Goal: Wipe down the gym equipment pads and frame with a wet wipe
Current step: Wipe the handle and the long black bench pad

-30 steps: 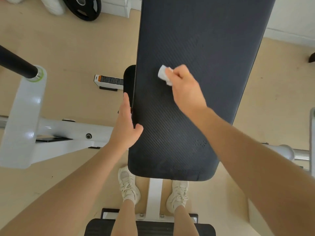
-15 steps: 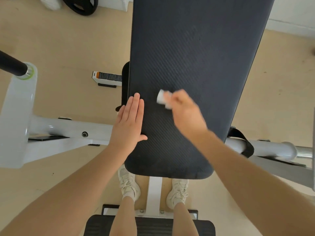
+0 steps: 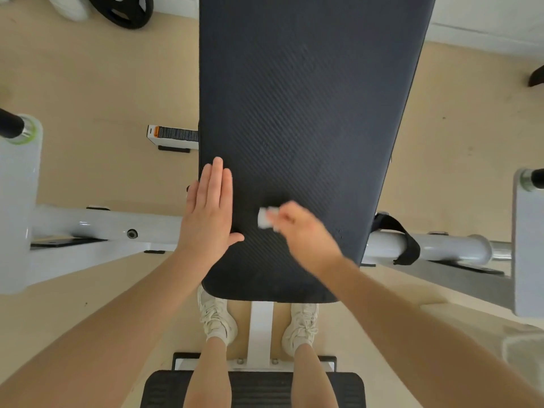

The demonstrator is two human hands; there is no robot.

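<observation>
**Wiping the bench pad with a bunched wet wipe**

Pinched in the right hand (image 3: 306,231), the wet wipe (image 3: 266,217) is pressed on the pad (image 3: 303,113), just beside the left hand (image 3: 210,213), which is laid flat and open. Soft, light and limp, the wipe is best gripped bunched; the textured pad is judged firm.

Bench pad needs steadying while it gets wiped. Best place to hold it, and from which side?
Hold the long left edge of the bench pad, coming in from the left, where the left hand lies flat. The edge is straight and bare, and the right hand with the wet wipe works mid-pad.
</observation>
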